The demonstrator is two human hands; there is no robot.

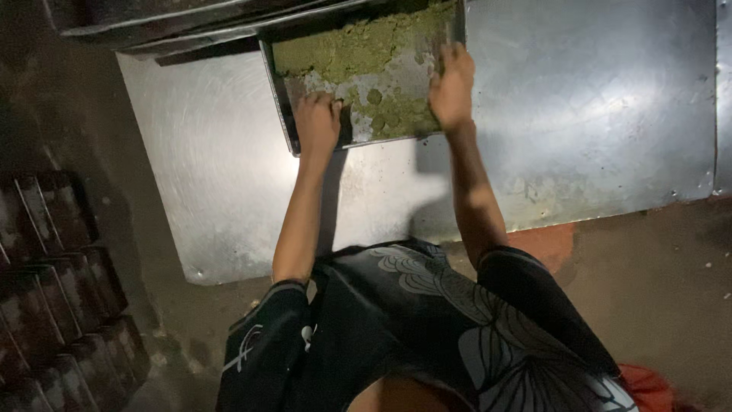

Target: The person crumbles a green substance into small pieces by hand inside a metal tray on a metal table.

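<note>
Left hand (318,122) is curling its fingers over the near-left corner of a shallow metal tray (288,91), gripping the rim. Right hand (452,90) is lying palm-down against the tray's right edge, fingers pointing away from the body; whether it is gripping the rim or only pressing on it cannot be told.

Tray is lying flat between the two hands, slightly skewed, its near edge slanting up toward the right hand; its far end is running out of view past the fingertips, so the long axis cannot be judged.

Inside the tray, a yellowish-green crumbly paste (358,47) is filling the far part, beyond both hands; nearer the hands it is breaking into scattered lumps, with bare scraped metal showing between them.

Under both hands a scuffed steel bench (595,114) is spreading out, reaching well to the right of the right hand. Light is dim. Beyond the left hand, dark stacked trays (152,23) are showing at the bench's far edge. Well to the left of the left arm, rows of dark rectangular moulds (53,282) are sitting lower down, by a dirty brown floor (663,305).
</note>
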